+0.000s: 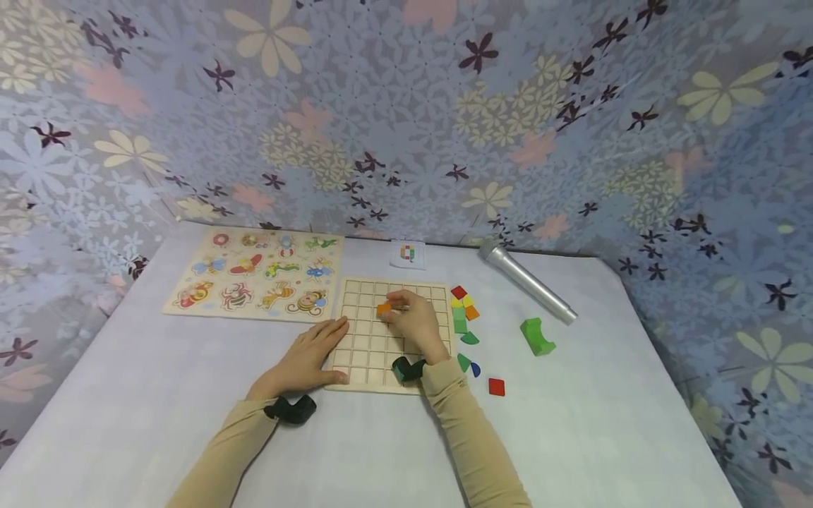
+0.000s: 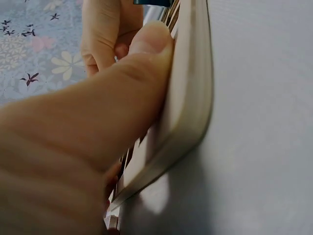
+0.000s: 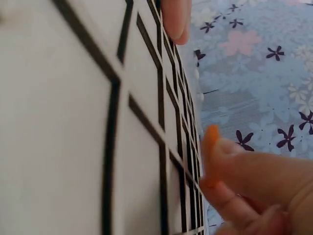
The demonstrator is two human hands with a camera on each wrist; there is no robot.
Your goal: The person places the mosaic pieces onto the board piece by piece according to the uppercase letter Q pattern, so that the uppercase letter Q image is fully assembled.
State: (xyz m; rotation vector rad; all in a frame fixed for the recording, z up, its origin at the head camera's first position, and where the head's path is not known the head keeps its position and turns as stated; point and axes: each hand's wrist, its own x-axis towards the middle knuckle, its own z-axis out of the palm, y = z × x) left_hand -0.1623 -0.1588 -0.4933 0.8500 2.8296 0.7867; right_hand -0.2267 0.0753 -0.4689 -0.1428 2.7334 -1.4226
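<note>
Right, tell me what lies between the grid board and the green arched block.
Small coloured pieces beside the grid board, then bare white cloth: head view.

right grip (image 3: 261, 191) pinches orange piece (image 3: 211, 149) | gridded board (image 3: 139, 171) alongside, frame left | floral backdrop (image 3: 239, 41) behind

L hand (image 1: 310, 356) flat, R hand (image 1: 417, 323) mid-pinch

White table (image 1: 343, 451): grid board (image 1: 362, 356), under left fingers (image 1: 327, 331); picture board (image 1: 257, 279), beyond those; printed card (image 1: 408, 255), beyond right fingers (image 1: 401, 295); coloured pieces (image 1: 460, 322), green arch (image 1: 535, 340), silver microphone (image 1: 527, 280), rightward.
</note>
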